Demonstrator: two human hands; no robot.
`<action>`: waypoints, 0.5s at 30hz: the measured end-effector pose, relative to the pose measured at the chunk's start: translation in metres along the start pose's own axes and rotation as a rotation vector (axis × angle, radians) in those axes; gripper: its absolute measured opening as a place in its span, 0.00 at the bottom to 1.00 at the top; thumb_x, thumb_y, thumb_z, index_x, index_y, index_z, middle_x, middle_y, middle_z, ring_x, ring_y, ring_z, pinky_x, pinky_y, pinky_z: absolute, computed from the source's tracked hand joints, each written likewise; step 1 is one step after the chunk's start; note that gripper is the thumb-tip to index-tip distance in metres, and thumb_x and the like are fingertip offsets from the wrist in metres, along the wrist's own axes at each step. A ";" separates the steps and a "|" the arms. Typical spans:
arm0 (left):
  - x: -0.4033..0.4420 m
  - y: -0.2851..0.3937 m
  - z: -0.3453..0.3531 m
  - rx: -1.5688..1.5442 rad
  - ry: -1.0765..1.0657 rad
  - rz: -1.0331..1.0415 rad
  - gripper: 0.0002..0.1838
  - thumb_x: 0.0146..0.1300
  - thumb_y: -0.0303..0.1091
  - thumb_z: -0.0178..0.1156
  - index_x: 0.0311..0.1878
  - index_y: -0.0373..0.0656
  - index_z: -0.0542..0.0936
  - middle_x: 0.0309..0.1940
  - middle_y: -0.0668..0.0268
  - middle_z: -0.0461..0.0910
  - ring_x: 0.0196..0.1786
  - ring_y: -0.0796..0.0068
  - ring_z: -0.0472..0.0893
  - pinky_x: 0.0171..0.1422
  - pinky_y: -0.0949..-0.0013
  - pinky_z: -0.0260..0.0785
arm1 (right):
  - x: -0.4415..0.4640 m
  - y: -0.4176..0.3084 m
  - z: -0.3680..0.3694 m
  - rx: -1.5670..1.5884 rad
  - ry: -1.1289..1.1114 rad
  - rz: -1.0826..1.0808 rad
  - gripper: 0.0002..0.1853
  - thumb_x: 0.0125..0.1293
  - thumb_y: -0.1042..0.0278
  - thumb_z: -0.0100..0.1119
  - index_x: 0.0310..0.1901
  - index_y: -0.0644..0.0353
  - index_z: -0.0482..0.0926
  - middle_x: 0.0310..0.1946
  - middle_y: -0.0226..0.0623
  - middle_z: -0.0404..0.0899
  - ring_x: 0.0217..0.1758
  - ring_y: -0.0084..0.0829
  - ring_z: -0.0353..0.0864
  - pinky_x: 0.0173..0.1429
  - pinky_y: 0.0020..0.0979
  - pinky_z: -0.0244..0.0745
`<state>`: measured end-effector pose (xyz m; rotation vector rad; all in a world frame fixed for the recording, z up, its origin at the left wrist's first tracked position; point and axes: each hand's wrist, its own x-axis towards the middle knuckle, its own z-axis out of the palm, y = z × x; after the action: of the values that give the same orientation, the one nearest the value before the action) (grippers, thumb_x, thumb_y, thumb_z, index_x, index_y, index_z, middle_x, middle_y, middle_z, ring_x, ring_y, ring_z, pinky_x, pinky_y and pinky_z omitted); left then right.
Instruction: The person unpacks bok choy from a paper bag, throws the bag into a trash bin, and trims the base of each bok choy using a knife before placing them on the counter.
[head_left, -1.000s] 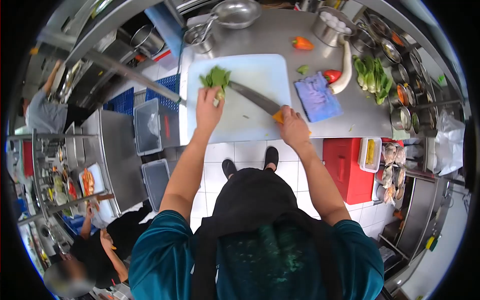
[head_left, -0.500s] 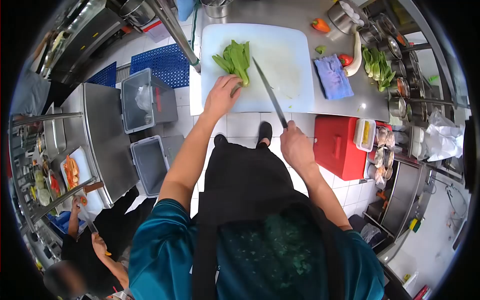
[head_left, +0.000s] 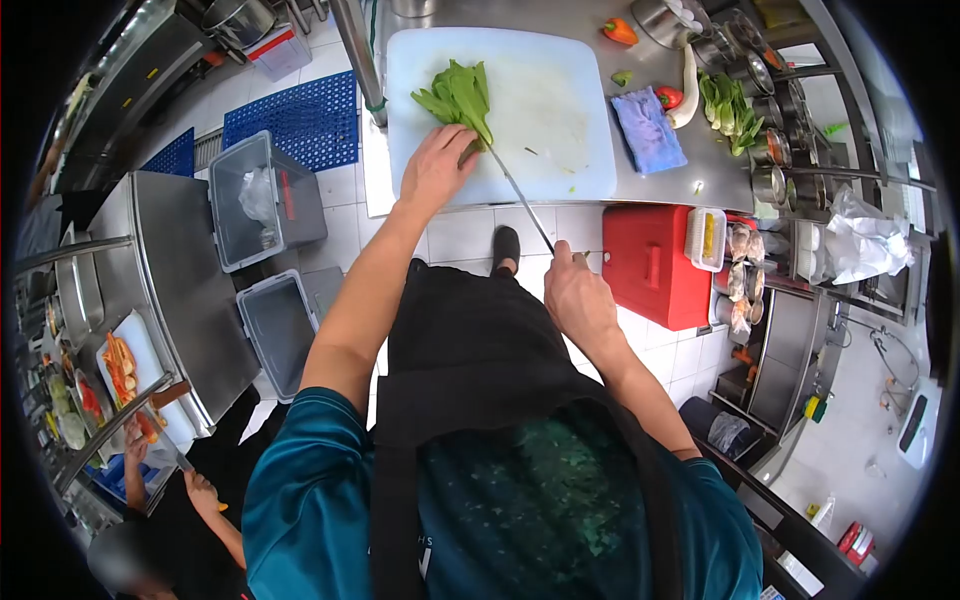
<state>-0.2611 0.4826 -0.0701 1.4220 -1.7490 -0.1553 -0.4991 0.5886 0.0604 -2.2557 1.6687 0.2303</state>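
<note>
A bunch of leafy greens lies on the left part of the white cutting board, leaves pointing away from me. My left hand rests on its stem end with bent fingers, pressing it to the board. My right hand is wrapped round the handle of a long kitchen knife. The blade slants up and left, its tip at the stem end close by my left fingers. Whether the edge touches the stem I cannot tell. Small green scraps lie on the board.
Right of the board are a folded blue cloth, a red pepper, a white radish, more leafy greens and an orange pepper. Below stands a red box. At lower left a co-worker's hand holds a knife.
The knife has swung left, so its tip is now at the stem end of the greens. My left hand stays on the stems. The whole view has shifted slightly.
</note>
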 end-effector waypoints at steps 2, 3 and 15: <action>0.000 -0.001 0.000 -0.010 0.012 0.008 0.17 0.55 0.28 0.71 0.50 0.44 0.82 0.48 0.66 0.82 0.52 0.61 0.80 0.56 0.61 0.77 | -0.001 -0.003 -0.001 -0.014 0.009 0.004 0.12 0.74 0.67 0.51 0.49 0.67 0.67 0.35 0.58 0.80 0.32 0.60 0.84 0.34 0.52 0.82; 0.001 -0.002 0.000 -0.015 0.021 0.019 0.17 0.55 0.27 0.71 0.50 0.43 0.82 0.48 0.66 0.82 0.51 0.61 0.80 0.57 0.61 0.77 | 0.000 -0.003 -0.002 -0.024 0.000 0.005 0.11 0.73 0.67 0.50 0.49 0.67 0.67 0.35 0.58 0.79 0.32 0.60 0.84 0.34 0.52 0.82; 0.001 -0.002 0.001 -0.031 0.013 -0.026 0.16 0.56 0.28 0.70 0.50 0.44 0.83 0.48 0.66 0.82 0.52 0.61 0.80 0.58 0.61 0.76 | 0.024 -0.007 0.006 -0.139 0.056 -0.069 0.15 0.73 0.62 0.54 0.47 0.68 0.68 0.32 0.56 0.80 0.32 0.57 0.86 0.34 0.48 0.84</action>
<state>-0.2603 0.4805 -0.0716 1.4207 -1.7110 -0.1866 -0.4852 0.5710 0.0480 -2.4377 1.6458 0.2776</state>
